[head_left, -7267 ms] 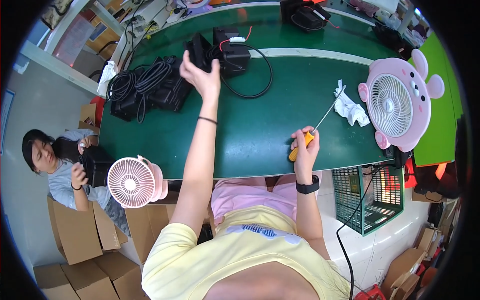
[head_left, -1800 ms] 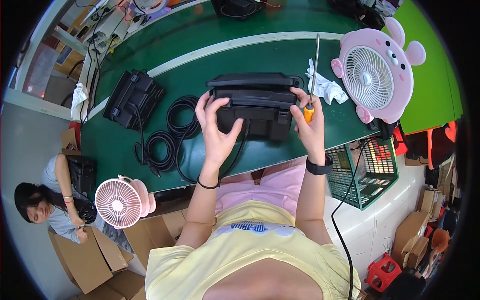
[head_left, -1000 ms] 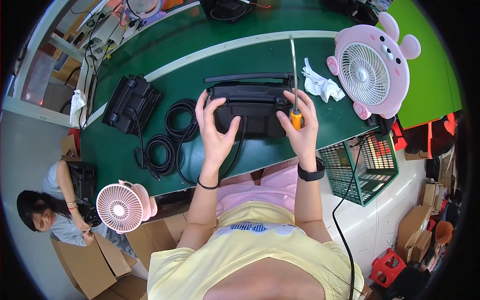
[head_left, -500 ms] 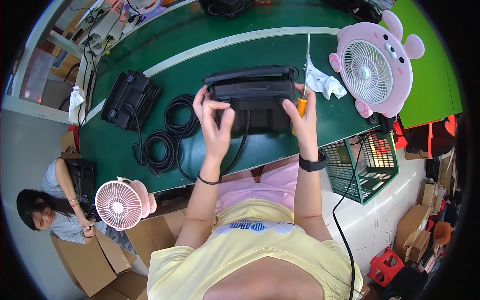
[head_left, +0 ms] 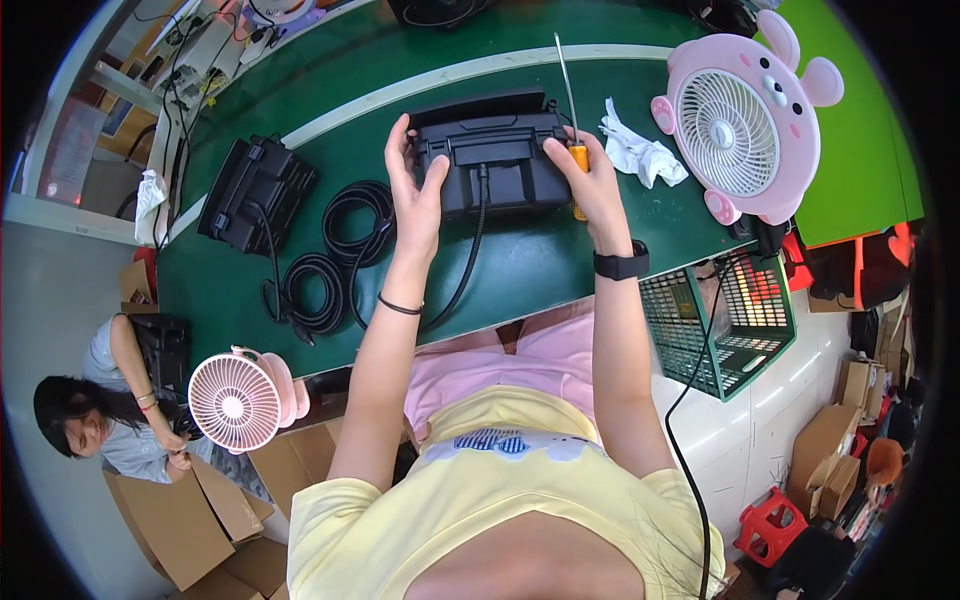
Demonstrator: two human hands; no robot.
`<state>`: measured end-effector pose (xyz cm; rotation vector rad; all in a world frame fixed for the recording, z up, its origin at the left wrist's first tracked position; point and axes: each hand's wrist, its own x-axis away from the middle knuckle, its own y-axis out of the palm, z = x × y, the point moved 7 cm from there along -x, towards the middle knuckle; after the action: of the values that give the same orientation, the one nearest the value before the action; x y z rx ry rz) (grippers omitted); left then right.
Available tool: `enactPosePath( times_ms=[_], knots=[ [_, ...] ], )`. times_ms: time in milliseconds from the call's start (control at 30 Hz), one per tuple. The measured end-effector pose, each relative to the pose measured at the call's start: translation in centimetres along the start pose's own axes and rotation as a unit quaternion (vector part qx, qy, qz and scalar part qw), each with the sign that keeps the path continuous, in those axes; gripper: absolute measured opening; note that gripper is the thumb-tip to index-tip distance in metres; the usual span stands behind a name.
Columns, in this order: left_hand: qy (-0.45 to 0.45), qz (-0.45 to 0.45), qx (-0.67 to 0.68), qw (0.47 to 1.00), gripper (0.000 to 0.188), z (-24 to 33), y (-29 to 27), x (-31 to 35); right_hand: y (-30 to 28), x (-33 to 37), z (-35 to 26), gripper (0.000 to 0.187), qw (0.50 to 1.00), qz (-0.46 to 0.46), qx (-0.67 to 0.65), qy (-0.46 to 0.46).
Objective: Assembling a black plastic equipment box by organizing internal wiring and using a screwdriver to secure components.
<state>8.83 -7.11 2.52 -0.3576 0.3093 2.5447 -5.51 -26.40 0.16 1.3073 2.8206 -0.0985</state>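
I have the black rectangular plastic case [head_left: 515, 160] straight ahead of me over the green tabletop [head_left: 540, 270], its long axis running left to right, tilted slightly so that the right end sits a little nearer the far side. It lies between my hands, and neither is closer: each is at one end.

My left hand [head_left: 413, 205] is curled round the left end, thumb toward the near face, fingers behind. My right hand [head_left: 592, 190] closes round a yellow-handled screwdriver [head_left: 579, 155] with a long metal shaft, while the thumb rests at the case's right end. The shaft points away from me, just beside that end. A dark flap stands along the case's far side; I cannot tell whether the case rests fully on the table.

A black ribbed cable [head_left: 484, 215] leaves the near face and bends left toward the near edge, crossing the space between my forearms. Left of my left hand lie two black cable coils [head_left: 333, 222], with a second black latched case [head_left: 255, 195] beyond. To the right, near the screwdriver, is a crumpled white cloth or paper [head_left: 640, 150], then a pink animal-shaped fan [head_left: 735, 130].
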Motion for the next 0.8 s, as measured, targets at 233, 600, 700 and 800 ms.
enactPosePath(
  times_ms=[233,600,700,800],
  knots=[
    [0.040,0.007,-0.033,0.999,0.063,0.2,0.0,1.4,-0.3,0.6,0.4,0.072,1.000,-0.011,-0.012,-0.015],
    [0.104,0.027,-0.069,0.992,0.072,0.8,-0.3,3.7,-0.4,2.7,-3.2,0.069,0.979,0.063,0.196,-0.005],
    [0.078,0.034,-0.040,0.996,0.076,0.5,-0.2,3.5,-0.7,2.4,-1.8,0.064,0.991,0.071,0.090,-0.070],
    [0.059,0.039,-0.011,0.997,0.077,-0.1,-0.7,3.5,-0.6,2.9,-1.1,0.060,0.996,0.061,0.037,-0.057]
  ],
)
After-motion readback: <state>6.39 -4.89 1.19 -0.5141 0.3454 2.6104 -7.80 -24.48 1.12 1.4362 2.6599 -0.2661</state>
